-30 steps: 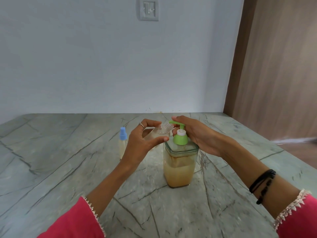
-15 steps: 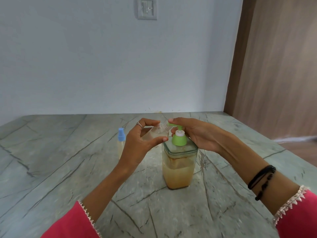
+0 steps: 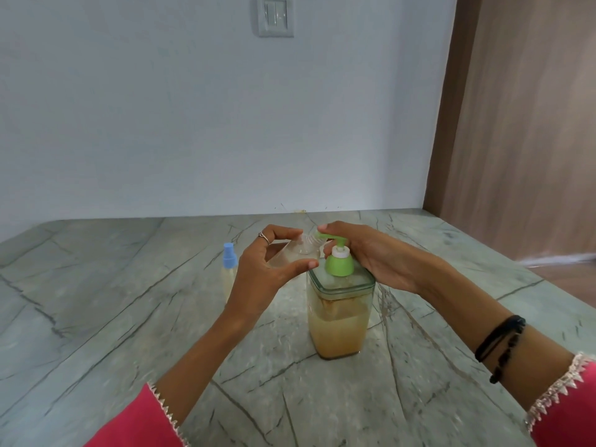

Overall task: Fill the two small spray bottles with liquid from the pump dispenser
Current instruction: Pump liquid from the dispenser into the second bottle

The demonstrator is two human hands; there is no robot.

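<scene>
I note clear glossy plastic on the pump dispenser (image 3: 340, 317) with its smooth green plastic pump head (image 3: 338, 264), polished veined stone on the countertop (image 3: 113, 317), matt painted wall (image 3: 193, 124), wood-grain panel (image 3: 532, 124).

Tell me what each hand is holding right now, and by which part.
Left hand holds an uncapped small spray bottle by its body, tilted toward the spout. Right hand rests on the green pump head; no grip.
</scene>
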